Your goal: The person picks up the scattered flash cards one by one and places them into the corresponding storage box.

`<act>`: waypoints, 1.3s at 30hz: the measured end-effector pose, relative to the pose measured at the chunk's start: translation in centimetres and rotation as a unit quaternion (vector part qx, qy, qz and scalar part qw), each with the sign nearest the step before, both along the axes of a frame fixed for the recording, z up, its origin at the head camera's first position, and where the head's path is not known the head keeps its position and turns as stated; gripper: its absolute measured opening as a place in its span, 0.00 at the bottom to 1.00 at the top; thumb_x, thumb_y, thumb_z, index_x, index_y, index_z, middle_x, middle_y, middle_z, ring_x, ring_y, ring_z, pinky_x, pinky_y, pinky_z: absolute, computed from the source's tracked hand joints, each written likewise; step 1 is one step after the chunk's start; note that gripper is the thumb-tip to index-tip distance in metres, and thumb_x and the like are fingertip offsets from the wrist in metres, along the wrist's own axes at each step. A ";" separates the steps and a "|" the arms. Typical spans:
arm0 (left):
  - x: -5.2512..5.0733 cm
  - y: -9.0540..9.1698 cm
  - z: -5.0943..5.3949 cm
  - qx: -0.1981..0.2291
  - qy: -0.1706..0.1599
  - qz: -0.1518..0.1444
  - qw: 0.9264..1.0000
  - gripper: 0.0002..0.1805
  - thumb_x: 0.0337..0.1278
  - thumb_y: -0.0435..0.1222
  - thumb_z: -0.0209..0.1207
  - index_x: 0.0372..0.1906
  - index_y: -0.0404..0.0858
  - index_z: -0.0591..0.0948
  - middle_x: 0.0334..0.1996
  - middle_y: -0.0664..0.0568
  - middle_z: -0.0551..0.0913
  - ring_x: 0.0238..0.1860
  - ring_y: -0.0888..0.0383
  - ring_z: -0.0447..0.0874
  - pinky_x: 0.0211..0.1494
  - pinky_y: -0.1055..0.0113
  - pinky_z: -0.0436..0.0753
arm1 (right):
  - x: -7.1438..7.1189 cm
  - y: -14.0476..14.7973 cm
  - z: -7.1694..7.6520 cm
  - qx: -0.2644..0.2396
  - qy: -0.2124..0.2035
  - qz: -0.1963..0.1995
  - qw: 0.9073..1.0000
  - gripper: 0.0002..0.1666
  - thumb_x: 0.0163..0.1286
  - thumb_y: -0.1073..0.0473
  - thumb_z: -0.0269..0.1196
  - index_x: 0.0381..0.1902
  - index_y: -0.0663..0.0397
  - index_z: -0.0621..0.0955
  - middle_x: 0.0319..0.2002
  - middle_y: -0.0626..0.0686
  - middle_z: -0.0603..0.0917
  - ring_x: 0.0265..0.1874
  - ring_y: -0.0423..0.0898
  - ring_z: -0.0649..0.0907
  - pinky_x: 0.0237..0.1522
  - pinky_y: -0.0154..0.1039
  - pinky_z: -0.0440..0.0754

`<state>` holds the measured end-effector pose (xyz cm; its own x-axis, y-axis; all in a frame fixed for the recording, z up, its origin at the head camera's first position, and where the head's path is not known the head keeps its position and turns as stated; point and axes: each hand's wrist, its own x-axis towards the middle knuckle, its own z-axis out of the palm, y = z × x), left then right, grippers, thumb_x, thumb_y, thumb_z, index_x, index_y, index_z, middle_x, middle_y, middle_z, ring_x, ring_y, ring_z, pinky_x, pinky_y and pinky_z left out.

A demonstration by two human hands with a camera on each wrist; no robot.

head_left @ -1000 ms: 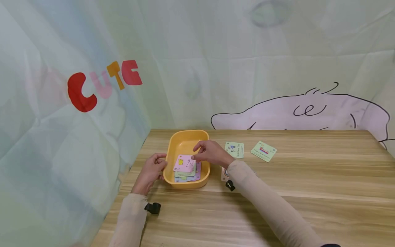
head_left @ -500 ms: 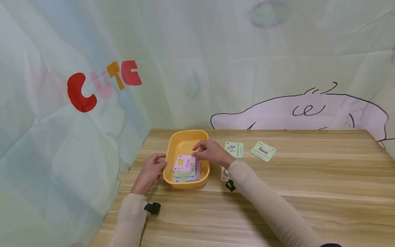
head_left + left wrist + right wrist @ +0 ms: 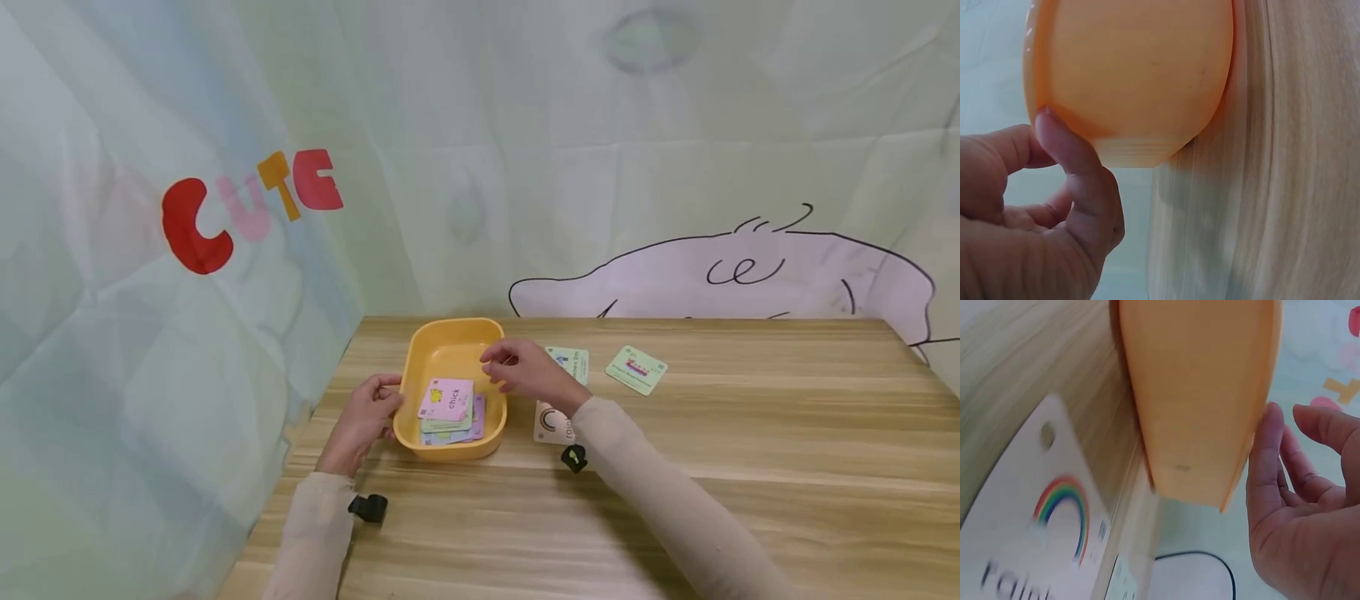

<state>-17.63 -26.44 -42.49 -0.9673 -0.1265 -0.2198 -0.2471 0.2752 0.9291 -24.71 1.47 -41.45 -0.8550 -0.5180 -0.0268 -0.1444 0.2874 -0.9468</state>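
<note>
Pinches the left rim of a yellow tub [image 3: 450, 452] with the left grip [image 3: 364, 419]. Has the right grip [image 3: 531, 372] released, with loose fingers, at the tub's right rim; cannot tell about touching there. Can see a little pile of cards inside the tub, between the two grips. Shows a pink chick card [image 3: 446, 400] on top, down and left of the right grip, over a green card [image 3: 450, 426], with bits of a purple card [image 3: 479, 417] and a blue card [image 3: 435, 437] poking out below. Shows a rainbow card [image 3: 551, 423] on the wooden surface [image 3: 750, 433], near side of the right grip, partly covered by the sleeve [image 3: 637, 467]. Can spot a partly hidden Teachers' Day card [image 3: 580, 365] just behind the right grip, and a boat card [image 3: 636, 370] farther right.
</note>
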 end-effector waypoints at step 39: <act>0.2 -0.1 0.3 -0.012 -0.004 -0.009 1.000 0.22 0.75 0.33 0.52 0.69 0.35 0.70 0.45 0.43 0.74 0.32 0.56 0.76 0.27 0.66 0.81 | -3.5 17.3 -1.7 0.212 0.036 -0.164 0.963 0.31 0.70 0.56 0.66 0.65 0.66 0.72 0.59 0.68 0.78 0.57 0.61 0.78 0.61 0.56 0.77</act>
<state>-17.43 -26.50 -42.16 -0.9679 -0.1140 -0.2240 -0.2485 0.3026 0.9201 -28.17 18.80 -43.10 -0.9782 -0.1757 -0.1104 -0.0416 0.6872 -0.7252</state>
